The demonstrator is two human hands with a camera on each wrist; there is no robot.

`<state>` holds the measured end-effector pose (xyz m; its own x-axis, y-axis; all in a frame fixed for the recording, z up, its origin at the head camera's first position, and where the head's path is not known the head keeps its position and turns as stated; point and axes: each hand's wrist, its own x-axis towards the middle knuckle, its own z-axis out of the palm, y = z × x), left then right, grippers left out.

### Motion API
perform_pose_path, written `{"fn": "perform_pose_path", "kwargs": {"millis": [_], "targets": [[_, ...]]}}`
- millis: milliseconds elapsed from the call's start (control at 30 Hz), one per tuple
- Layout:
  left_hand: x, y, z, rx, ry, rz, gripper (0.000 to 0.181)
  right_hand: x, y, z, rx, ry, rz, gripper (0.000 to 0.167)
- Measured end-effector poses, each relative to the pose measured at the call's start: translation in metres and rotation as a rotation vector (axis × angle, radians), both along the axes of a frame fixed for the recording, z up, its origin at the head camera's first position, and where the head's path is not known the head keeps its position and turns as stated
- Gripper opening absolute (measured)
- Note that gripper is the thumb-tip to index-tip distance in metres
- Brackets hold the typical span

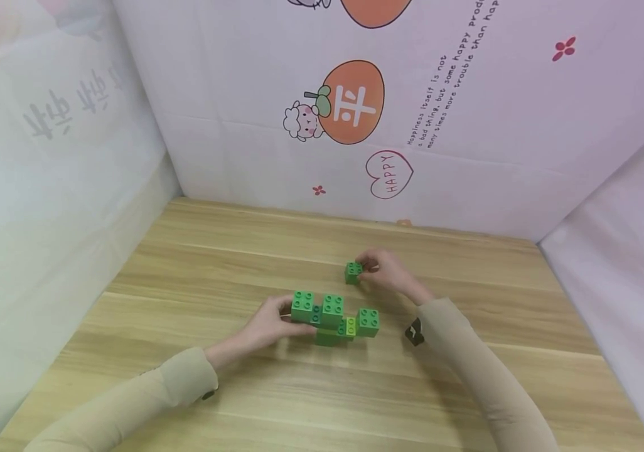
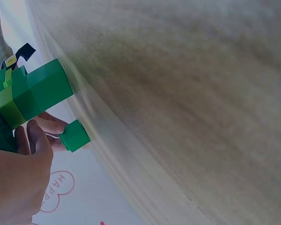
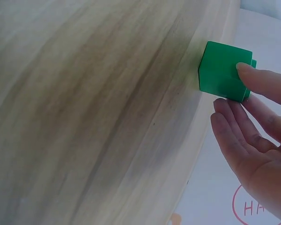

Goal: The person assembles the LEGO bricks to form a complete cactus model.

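Observation:
My left hand (image 1: 270, 321) grips the left end of a joined build of toy building bricks (image 1: 332, 306), mostly bright green with dark green and lime pieces between. In the left wrist view the build (image 2: 50, 87) partly hides the fingers. Farther back, my right hand (image 1: 383, 270) pinches a single green building brick (image 1: 353, 272) with studs on top. The right wrist view shows the thumb on one face of that brick (image 3: 222, 70) and a fingertip at its studded end, the other fingers loosely bent below. The brick and the build are apart.
The wooden tabletop (image 1: 277, 389) lies under both hands. A white printed cloth (image 1: 231, 125) rises along its back edge, with more white cloth at the left (image 1: 62, 207) and right (image 1: 627, 213). A black strap (image 1: 414, 332) hangs by the right sleeve.

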<state>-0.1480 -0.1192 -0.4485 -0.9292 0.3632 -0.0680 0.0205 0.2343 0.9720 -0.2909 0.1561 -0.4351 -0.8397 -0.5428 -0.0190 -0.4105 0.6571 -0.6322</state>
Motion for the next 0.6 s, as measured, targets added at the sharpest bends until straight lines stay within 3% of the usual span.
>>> {"fn": "perform_pose_path", "kwargs": {"millis": [333, 600], "targets": [[0.001, 0.001, 0.001, 0.007, 0.002, -0.002, 0.051, 0.010, 0.009, 0.001, -0.022, -0.014, -0.051, 0.035], [0.000, 0.000, -0.002, -0.003, -0.001, -0.001, 0.051, 0.019, 0.010, 0.013, -0.054, 0.013, -0.067, 0.035]]}}
